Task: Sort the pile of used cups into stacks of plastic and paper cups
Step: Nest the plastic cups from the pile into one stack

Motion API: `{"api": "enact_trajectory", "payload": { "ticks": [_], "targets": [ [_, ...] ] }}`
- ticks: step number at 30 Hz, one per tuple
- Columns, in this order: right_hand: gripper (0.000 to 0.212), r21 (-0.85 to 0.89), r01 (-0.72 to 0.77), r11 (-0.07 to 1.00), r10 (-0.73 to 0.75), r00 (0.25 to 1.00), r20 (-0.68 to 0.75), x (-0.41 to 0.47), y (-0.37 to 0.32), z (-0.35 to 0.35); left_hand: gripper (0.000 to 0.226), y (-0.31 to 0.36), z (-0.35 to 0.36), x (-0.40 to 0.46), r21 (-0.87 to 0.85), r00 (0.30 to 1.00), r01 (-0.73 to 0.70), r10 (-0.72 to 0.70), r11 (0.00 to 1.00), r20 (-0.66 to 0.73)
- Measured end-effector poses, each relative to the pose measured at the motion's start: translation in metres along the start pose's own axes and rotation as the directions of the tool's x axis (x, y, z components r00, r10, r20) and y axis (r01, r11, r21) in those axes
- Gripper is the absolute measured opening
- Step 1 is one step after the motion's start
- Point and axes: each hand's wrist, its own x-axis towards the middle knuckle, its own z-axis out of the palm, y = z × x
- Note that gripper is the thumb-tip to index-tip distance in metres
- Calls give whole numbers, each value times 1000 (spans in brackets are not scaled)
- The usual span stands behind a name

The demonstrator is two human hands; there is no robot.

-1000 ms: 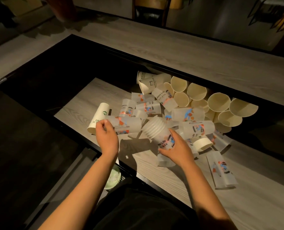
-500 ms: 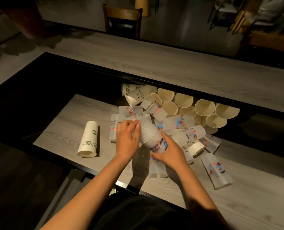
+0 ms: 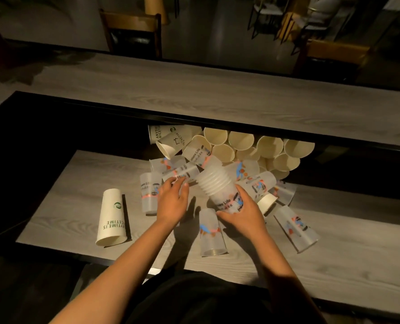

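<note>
My right hand (image 3: 242, 215) grips a nested stack of frosted plastic cups (image 3: 217, 185), held tilted with the rims pointing up and left. My left hand (image 3: 172, 201) reaches with spread fingers to a loose plastic cup (image 3: 182, 171) lying on its side; the fingertips touch it, with no closed grip visible. Several more printed plastic cups lie around, one (image 3: 211, 235) below the hands and one (image 3: 296, 229) at the right. A white paper cup (image 3: 112, 218) with green print stands upside down at the left. A heap of cream paper cups (image 3: 252, 148) lies behind.
The cups rest on a grey wood-grain table (image 3: 65, 206) with a dark edge. A raised wooden counter (image 3: 194, 94) runs behind the pile, with a dark gap at the left. Chairs (image 3: 133, 33) stand beyond it.
My left hand left the paper cup standing at the left, came to the stack, and now reaches to a loose plastic cup in the pile. My right hand kept the stack.
</note>
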Motion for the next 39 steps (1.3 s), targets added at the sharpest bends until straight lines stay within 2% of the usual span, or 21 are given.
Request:
{"api": "enact_trajectory", "payload": {
  "ticks": [3, 7, 14, 20, 23, 26, 29, 31, 32, 33, 34, 35, 36, 37, 39],
  "targets": [
    [77, 21, -14, 1000, 15, 999, -41, -6, -8, -5, 47, -23, 3, 8, 146, 996, 39, -50, 989, 73],
    [76, 33, -31, 999, 33, 997, -65, -15, -16, -3, 63, -38, 4, 15, 307, 979, -49, -15, 951, 201],
    [76, 31, -50, 998, 52, 997, -49, -16, -19, 6, 81, -44, 8, 10, 400, 947, -115, -22, 909, 321],
    [75, -1, 7, 1000, -7, 1000, -13, -9, -26, 6, 95, -49, 21, -11, 358, 926, -70, -72, 931, 370],
    [74, -13, 16, 1000, -15, 1000, 21, -5, -26, 5, 93, -51, 26, -17, 311, 931, 13, -125, 950, 343],
    [71, -22, 24, 999, -23, 999, 46, -3, -22, 2, 86, -47, 26, -18, 141, 954, 101, -136, 985, 268],
    [74, -32, 29, 999, -27, 997, 67, 0, -14, 1, 76, -37, 15, -11, -140, 971, 219, -203, 966, 124],
    [78, -37, 35, 999, -32, 996, 82, 2, -9, 0, 75, -27, 7, -4, -388, 928, 355, -370, 850, 37],
    [78, -39, 39, 998, -35, 994, 103, 6, -6, 0, 74, -22, 3, 1, -554, 883, 401, -469, 729, 22],
    [77, -41, 36, 999, -32, 994, 106, 7, -3, 1, 72, -16, -3, 6, -728, 835, 404, -549, 553, 47],
    [76, -38, 32, 999, -28, 994, 106, 9, -1, 2, 70, -10, -10, 11, -867, 781, 372, -617, 333, 98],
    [74, -40, 32, 999, -27, 994, 107, 10, 0, 3, 69, -5, -16, 16, -943, 731, 315, -661, 109, 168],
    [72, -45, 32, 998, -27, 993, 113, 11, 3, 4, 69, -2, -21, 20, -966, 698, 248, -678, -71, 229],
    [72, -48, 31, 998, -25, 992, 123, 12, 6, 4, 68, 2, -25, 24, -964, 683, 188, -681, -187, 265],
    [76, -63, 34, 997, -24, 989, 144, 14, 10, 6, 68, 8, -28, 27, -955, 690, 123, -669, -270, 278]
  ]
}}
